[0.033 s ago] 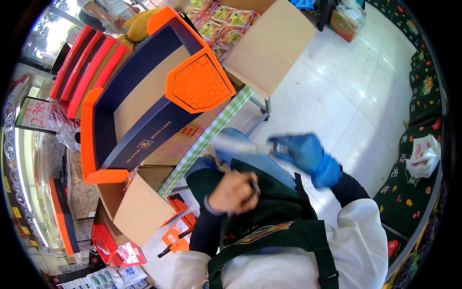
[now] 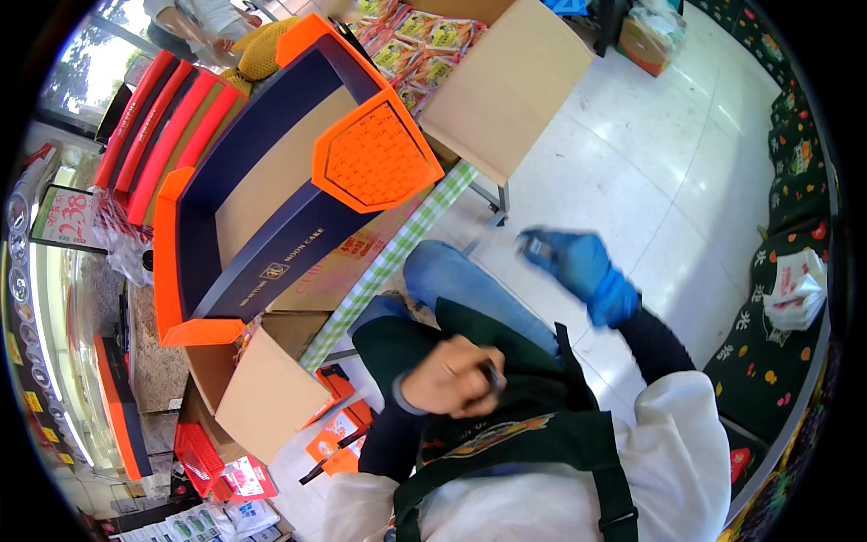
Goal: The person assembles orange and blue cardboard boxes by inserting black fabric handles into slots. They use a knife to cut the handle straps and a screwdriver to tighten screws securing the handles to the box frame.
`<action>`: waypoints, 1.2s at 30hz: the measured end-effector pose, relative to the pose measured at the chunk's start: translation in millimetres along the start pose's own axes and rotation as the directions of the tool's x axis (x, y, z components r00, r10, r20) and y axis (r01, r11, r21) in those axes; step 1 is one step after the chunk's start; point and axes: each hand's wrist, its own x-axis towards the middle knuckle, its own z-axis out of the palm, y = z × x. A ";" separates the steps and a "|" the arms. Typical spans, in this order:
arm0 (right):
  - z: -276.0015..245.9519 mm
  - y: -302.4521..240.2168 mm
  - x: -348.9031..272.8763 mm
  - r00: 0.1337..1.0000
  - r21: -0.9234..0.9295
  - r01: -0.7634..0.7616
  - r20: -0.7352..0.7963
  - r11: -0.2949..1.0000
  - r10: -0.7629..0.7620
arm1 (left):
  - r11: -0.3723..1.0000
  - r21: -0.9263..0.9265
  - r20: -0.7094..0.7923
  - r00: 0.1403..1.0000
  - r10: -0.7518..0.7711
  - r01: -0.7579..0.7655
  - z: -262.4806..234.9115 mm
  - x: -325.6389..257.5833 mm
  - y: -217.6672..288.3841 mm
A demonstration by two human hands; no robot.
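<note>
My bare left hand (image 2: 454, 378) is closed in front of the dark green apron (image 2: 506, 397). A small, dark, rounded object (image 2: 492, 373) shows at its fingers, too blurred to name. My right hand (image 2: 578, 271), in a blue glove, is closed above the pale tiled floor, right of my jeans-covered knee (image 2: 461, 275). A silvery grey piece (image 2: 535, 244) sticks out at its fingertips, smeared by motion. The rest of what it grips is hidden inside the glove. The two hands are apart.
A navy and orange display tray (image 2: 280, 262) stands left on open cartons over a green checked cloth (image 2: 388, 257). Packaged snacks (image 2: 424, 54) fill a carton behind it. A red basket (image 2: 197, 456) sits lower left. Dark green printed cloth (image 2: 768, 343) lines the right, holding white bags (image 2: 795, 291).
My right hand has moved slightly right and away. The pale blurred strip ahead of it no longer shows over my knee. My left hand has shifted a little right.
</note>
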 end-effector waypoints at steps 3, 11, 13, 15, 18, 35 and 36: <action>-27.4 -5.2 -1.5 0.980 -0.069 -0.181 0.068 0.981 0.185 | 0.998 -0.047 -0.236 0.972 0.021 -0.033 -13.1 -7.1 -5.5; -45.8 -103.1 13.0 0.942 0.859 -0.337 0.307 0.385 0.137 | 0.937 0.310 -0.442 0.897 -0.010 0.163 -4.5 6.7 13.9; -35.6 -112.4 15.9 0.935 0.844 -0.355 0.327 0.402 0.139 | 0.848 0.476 -0.504 0.862 0.046 0.233 2.8 10.8 31.1; -34.0 -122.3 21.4 0.902 0.801 -0.432 0.386 0.414 0.193 | 0.760 0.629 -0.430 0.887 0.166 0.163 -3.6 4.1 27.2; -13.0 -116.3 18.2 0.892 0.860 -0.443 0.395 0.254 0.220 | 0.776 0.619 -0.418 0.888 0.194 0.122 -10.0 1.8 15.5; 53.2 -74.2 -67.8 0.826 0.689 -0.539 0.545 0.485 0.144 | 0.890 0.180 -0.604 0.667 0.437 -0.420 4.8 -16.5 -33.1; 57.1 -71.9 -72.3 0.757 0.636 -0.622 0.637 0.457 0.144 | 0.868 0.180 -0.651 0.605 0.458 -0.463 5.7 -13.2 -30.5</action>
